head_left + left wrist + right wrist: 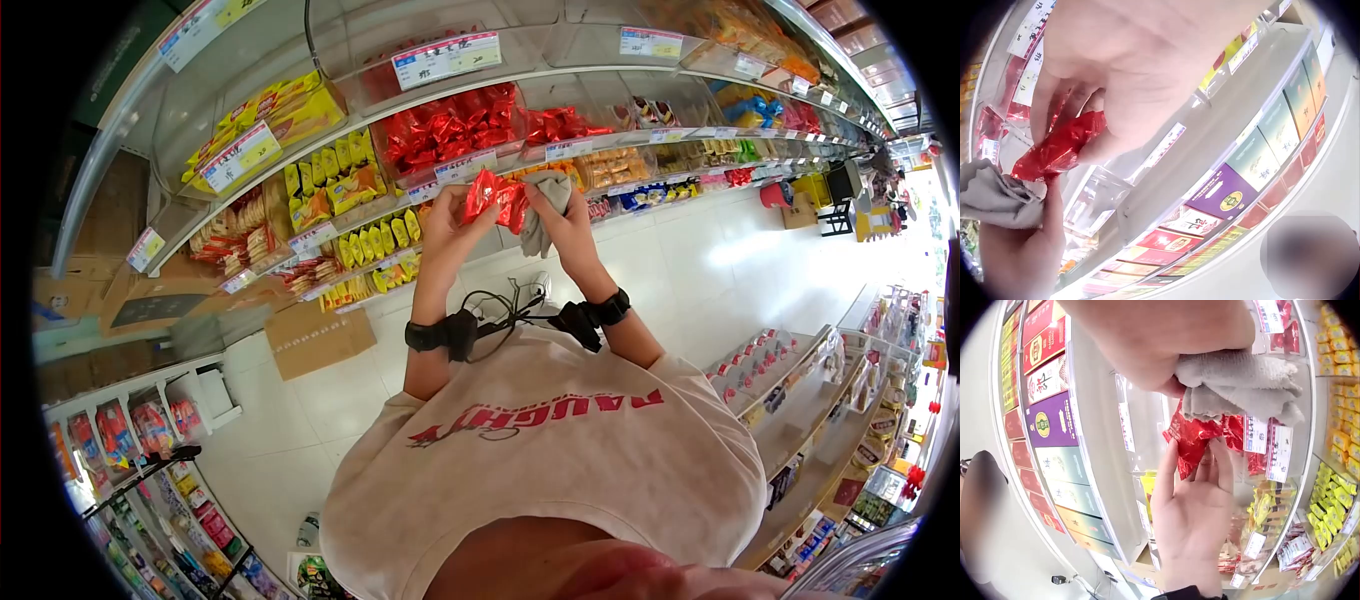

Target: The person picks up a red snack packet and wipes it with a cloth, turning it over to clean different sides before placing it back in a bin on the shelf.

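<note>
A: What's in your hands?

B: Your left hand (pixel 450 228) pinches a crinkled red foil packet (pixel 1192 442), thumb on one side, fingers on the other. Your right hand (pixel 574 238) grips a folded grey cloth (pixel 1235 375). Some right fingertips sit hidden by the cloth; can't tell how hard they press.

A: Where's the packet, exactly?

B: Held up between your two hands, near the stocked red packets (pixel 450 125). Cloth lies right up against its right-hand end.

A: Step in hand, your reading?

B: Probably wiping the wrapper down, judging by how cloth and foil meet.

A: How would you do it well?

B: Keep the left pinch light. Foil looks thin; a hard squeeze could split a seam or crush what's inside. Draw the cloth outward, away from your left fingertips, in short flat strokes. Creases likely hold dust, so follow them rather than scrub across. Turn the packet afterwards, so the part under your thumb gets its share. Fold to a fresh face of cloth if one side greys.

A: Hazards?

B: Black cables (pixel 512 318) loop between your wrist straps (pixel 460 335). Could snag on a wide twist; keep movements small.
</note>
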### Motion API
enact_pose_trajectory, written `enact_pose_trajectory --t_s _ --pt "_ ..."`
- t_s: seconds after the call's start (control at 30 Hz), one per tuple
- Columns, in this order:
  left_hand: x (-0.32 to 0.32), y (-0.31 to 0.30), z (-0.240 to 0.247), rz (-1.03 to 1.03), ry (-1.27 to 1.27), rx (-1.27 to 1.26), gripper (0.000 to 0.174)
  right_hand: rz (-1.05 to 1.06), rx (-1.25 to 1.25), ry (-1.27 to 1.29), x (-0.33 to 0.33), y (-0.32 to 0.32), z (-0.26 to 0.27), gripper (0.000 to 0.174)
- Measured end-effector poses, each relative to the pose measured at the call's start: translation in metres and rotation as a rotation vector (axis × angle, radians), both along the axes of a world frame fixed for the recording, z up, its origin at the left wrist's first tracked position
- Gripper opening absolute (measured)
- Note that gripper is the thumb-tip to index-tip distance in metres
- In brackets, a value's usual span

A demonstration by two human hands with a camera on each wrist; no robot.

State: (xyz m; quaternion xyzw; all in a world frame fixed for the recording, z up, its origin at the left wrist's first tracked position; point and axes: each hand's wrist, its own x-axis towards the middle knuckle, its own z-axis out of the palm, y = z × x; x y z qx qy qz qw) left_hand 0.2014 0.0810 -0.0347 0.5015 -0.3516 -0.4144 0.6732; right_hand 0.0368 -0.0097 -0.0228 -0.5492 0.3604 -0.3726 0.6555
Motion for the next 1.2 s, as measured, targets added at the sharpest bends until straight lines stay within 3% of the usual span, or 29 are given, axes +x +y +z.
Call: enact_pose_trajectory --t_s 0.1,0.2,0.3,0.43,0.63,0.77,0.87,0.97,1.07,1.2 --pt "-0.011 -0.013 0.009 -0.047 -0.01 0.037 0.037 -0.019 -0.217 0.072 -0.002 -0.016 0.003 0.026" --pt "-0.02 -0.031 0.014 -0.039 -0.139 0.047 0.037 -0.065 -0.058 -0.057 -0.008 -0.023 0.01 0.029" --pt "-0.024 -0.05 0.02 -0.047 -0.25 0.058 0.037 0.129 -0.165 0.099 -0.029 -0.056 -0.019 0.028" --pt "-0.043 -0.076 0.037 -0.107 -0.3 0.119 0.034 0.055 -0.408 0.179 -0.044 -0.084 -0.019 0.025" --pt "-0.07 -0.121 0.017 -0.068 -0.275 0.1 0.041 -0.07 -0.518 0.179 -0.064 -0.126 -0.026 0.021" --pt "-0.065 -0.157 -0.018 -0.044 -0.396 0.082 0.045 -0.19 -0.527 0.248 -0.072 -0.143 -0.032 0.023" --pt "-0.069 -0.186 -0.038 0.051 -0.472 0.05 0.051 -0.237 -0.78 0.322 -0.08 -0.159 -0.03 0.03" --pt "-0.074 -0.207 -0.046 0.087 -0.656 0.075 0.06 -0.046 -0.942 0.414 -0.088 -0.166 -0.021 0.038" --pt "-0.083 -0.222 -0.04 0.082 -0.763 0.208 0.068 -0.022 -1.049 0.418 -0.08 -0.178 -0.045 0.043" --pt "-0.073 -0.24 -0.077 0.086 -0.975 0.342 0.068 0.1 -1.029 0.591 -0.08 -0.197 -0.063 0.043"
